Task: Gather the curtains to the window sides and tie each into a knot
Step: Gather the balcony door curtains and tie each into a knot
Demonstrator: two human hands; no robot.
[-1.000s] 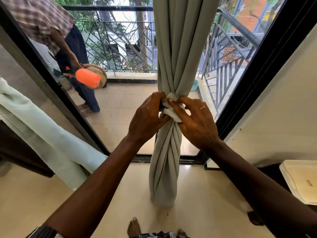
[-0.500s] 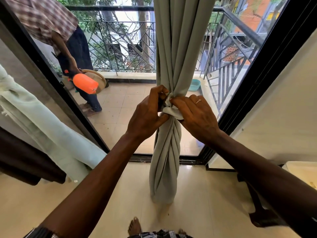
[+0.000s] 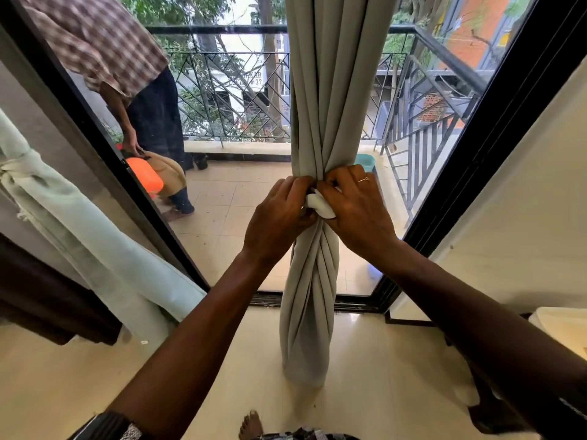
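Note:
A grey curtain (image 3: pixel 327 100) hangs gathered in front of the glass door, its lower part twisted into a rope that ends just above the floor. A white strip of cloth (image 3: pixel 319 204) wraps it at mid-height. My left hand (image 3: pixel 279 217) grips the strip and the bundle from the left, fingers curled. My right hand (image 3: pixel 355 201) pinches the strip from the right; it wears a thin ring. A pale green curtain (image 3: pixel 89 236) hangs at the left side, tied near its top.
Black door frames (image 3: pixel 470 173) flank the glass. Beyond it a person in a checked shirt (image 3: pixel 95 42) bends over an orange container (image 3: pixel 144 177) on the balcony. A white box (image 3: pixel 562 328) stands at the right. My bare foot (image 3: pixel 251 423) is on the tiled floor.
Both hands have shifted slightly upward along the curtain and drawn closer together on the white strip. The person outside has bent lower with the orange container.

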